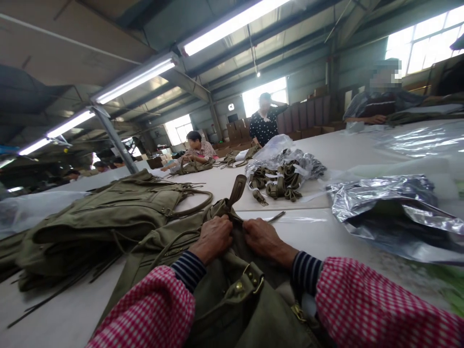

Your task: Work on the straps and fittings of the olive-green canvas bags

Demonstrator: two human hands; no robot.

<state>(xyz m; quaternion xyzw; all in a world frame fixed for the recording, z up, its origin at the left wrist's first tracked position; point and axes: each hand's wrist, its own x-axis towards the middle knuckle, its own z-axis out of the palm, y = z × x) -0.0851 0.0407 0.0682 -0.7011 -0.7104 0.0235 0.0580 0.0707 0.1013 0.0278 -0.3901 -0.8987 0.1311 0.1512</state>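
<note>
An olive-green handbag (250, 309) with brass-coloured fittings lies in front of me on the white table. My left hand (214, 237) is closed on the bag's upper edge, its fingers curled inward. Close beside it, my right hand (266, 239) grips the other side of the same edge, fingers bent into the opening. Between and just beyond my hands a leather tab (237, 190) sticks up from the bag. The fingertips of both hands are mostly hidden in the fabric.
More olive bags (108, 208) are piled at the left. Bundled straps (277, 181) in clear plastic lie ahead, and a crumpled silver bag (395, 208) sits at the right. Co-workers, one in a polka-dot top (266, 123), are along the table's (333, 145) far side.
</note>
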